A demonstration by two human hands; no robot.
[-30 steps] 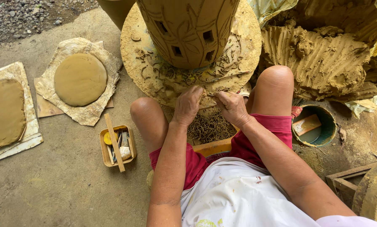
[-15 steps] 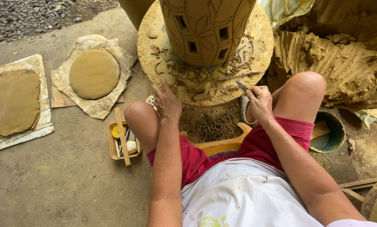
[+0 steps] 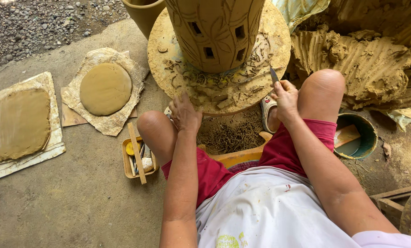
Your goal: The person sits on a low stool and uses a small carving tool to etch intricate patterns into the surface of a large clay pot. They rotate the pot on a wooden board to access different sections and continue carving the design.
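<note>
A tall carved clay pot (image 3: 217,32) with square cut-outs stands on a round wooden turntable (image 3: 279,46) strewn with clay shavings. My left hand (image 3: 185,112) rests with fingers spread on the turntable's near edge. My right hand (image 3: 284,95) is closed around a small knife (image 3: 274,75), blade pointing up, beside my right knee and just off the turntable's rim. A heap of clay trimmings (image 3: 230,135) lies in a yellow tray (image 3: 235,157) between my knees.
A round clay disc (image 3: 105,88) and a squarish clay slab (image 3: 17,123) lie on cloth and boards to the left. A small tool box (image 3: 139,157) sits by my left knee. A green bowl (image 3: 358,137) and a mound of raw clay (image 3: 366,64) are on the right.
Both hands have parted from the turntable's front edge: the left moved to the left of the rim, the right drew away rightward holding the knife. The view shifted nearer to the pot.
</note>
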